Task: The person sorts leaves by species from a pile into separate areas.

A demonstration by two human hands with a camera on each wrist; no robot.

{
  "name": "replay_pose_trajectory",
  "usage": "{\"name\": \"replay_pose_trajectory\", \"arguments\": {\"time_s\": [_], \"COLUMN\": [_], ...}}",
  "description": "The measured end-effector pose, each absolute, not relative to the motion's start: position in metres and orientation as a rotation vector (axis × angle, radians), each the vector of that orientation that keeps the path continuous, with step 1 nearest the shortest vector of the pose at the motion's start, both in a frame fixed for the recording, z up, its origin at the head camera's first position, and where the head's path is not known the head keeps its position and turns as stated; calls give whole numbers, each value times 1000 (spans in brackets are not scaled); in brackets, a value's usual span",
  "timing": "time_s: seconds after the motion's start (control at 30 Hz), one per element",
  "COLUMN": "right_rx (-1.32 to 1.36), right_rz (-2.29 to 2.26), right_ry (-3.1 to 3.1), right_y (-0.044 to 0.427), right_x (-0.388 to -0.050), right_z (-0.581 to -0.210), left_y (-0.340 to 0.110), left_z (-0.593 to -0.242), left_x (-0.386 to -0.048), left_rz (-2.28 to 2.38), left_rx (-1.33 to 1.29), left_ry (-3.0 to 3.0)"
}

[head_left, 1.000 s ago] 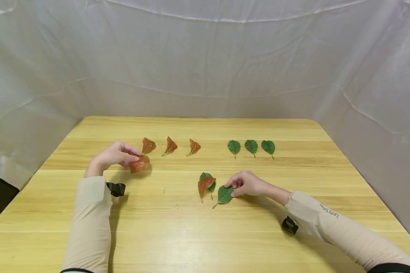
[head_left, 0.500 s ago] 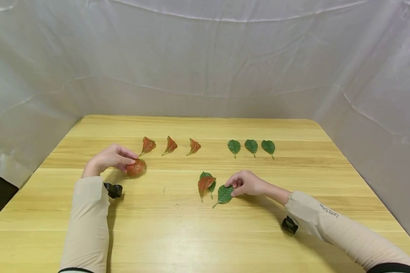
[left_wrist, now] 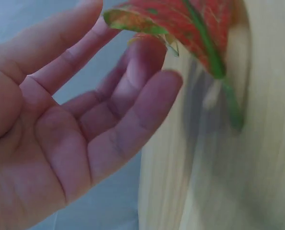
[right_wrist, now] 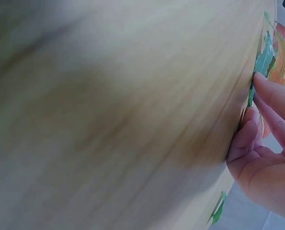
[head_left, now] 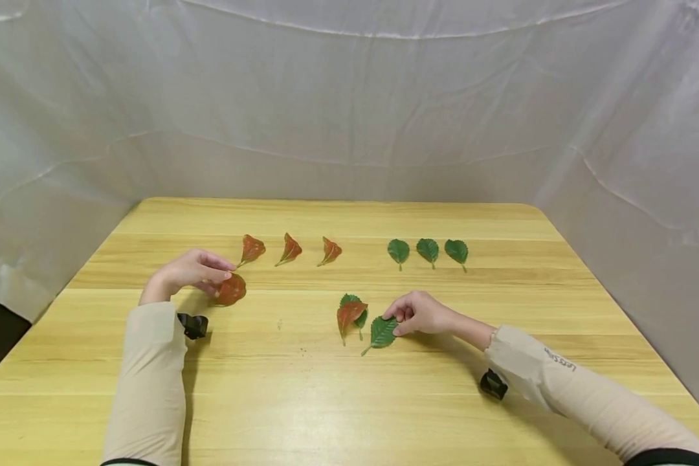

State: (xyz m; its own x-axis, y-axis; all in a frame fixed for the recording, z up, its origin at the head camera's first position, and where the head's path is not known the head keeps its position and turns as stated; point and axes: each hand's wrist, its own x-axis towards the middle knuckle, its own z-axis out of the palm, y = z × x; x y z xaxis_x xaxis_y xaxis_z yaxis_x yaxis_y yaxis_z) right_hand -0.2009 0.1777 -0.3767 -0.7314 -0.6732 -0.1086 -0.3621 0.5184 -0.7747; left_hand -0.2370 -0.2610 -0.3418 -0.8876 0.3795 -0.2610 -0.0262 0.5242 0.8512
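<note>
Pinches red leaf (head_left: 233, 290) in left hand (head_left: 189, 272), well left of overlapping leaf pair (head_left: 349, 314); shifted farther left than second ago. Pinches green leaf (head_left: 381, 333) in right hand (head_left: 424, 314), unmoved, just right of pair. Seen only from left wrist: red leaf's green midrib (left_wrist: 203, 36).

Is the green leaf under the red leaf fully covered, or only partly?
Only partly: in the head view, the green leaf shows its top and right side beyond the red leaf.

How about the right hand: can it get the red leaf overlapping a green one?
Probably yes: the red leaf lies uncovered nearby, though the right hand likely must release its green leaf first.
</note>
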Motion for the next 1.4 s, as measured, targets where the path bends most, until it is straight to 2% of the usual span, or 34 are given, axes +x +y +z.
{"name": "replay_pose_trajectory", "arguments": {"time_s": [0.8, 1.4], "right_rx": [-829, -867], "right_rz": [-1046, -1057], "right_ry": [2387, 2379], "right_y": [176, 177], "right_x": [-201, -199], "right_z": [-378, -375], "left_y": [-210, -164], "left_z": [-311, -314], "left_x": [-236, -236], "left_rz": [1253, 1236], "left_rx": [421, 652], "left_ry": [2700, 2655]}}
